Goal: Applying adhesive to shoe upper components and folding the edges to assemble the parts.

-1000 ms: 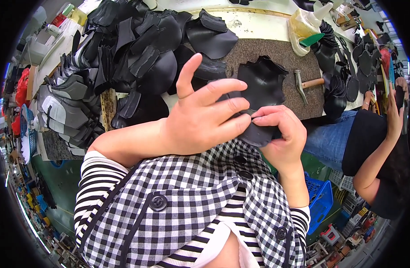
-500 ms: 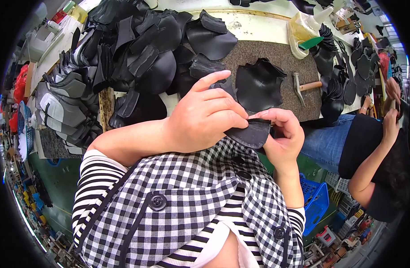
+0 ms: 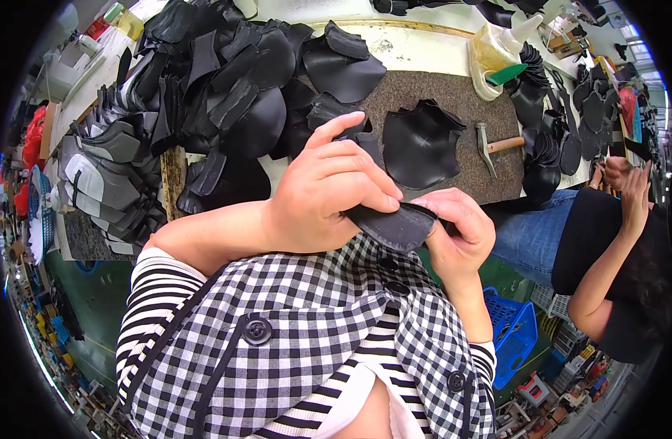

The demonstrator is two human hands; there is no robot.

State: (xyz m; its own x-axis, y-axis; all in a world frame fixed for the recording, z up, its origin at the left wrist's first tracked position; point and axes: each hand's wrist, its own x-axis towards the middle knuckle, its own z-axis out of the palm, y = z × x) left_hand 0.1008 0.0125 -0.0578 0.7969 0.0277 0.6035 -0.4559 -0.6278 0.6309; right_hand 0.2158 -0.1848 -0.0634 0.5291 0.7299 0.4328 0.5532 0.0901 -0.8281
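Note:
Close to my chest, a small curved black leather piece (image 3: 394, 226) is pinched between both hands. My left hand (image 3: 328, 192) grips its left end with thumb and fingers, the index finger raised. At its right end my right hand (image 3: 459, 230) is closed on the edge between thumb and fingers. Just beyond my hands, a larger black leather piece (image 3: 421, 145) lies on a brown textured board (image 3: 489, 95). A hammer (image 3: 502, 145) with a wooden handle rests to the right of that piece.
Black leather pieces (image 3: 252, 121) are heaped at the left, beside stacked grey pieces (image 3: 105, 186). A cut-open plastic bottle (image 3: 484, 62) holds a green-handled tool (image 3: 507, 74). A co-worker (image 3: 595, 249) sits at the right. A blue basket (image 3: 515, 333) stands on the floor.
The small leather piece has shifted slightly left and turned in my hands, showing more of its surface. My left thumb now presses on its upper edge. The co-worker's hands have moved.

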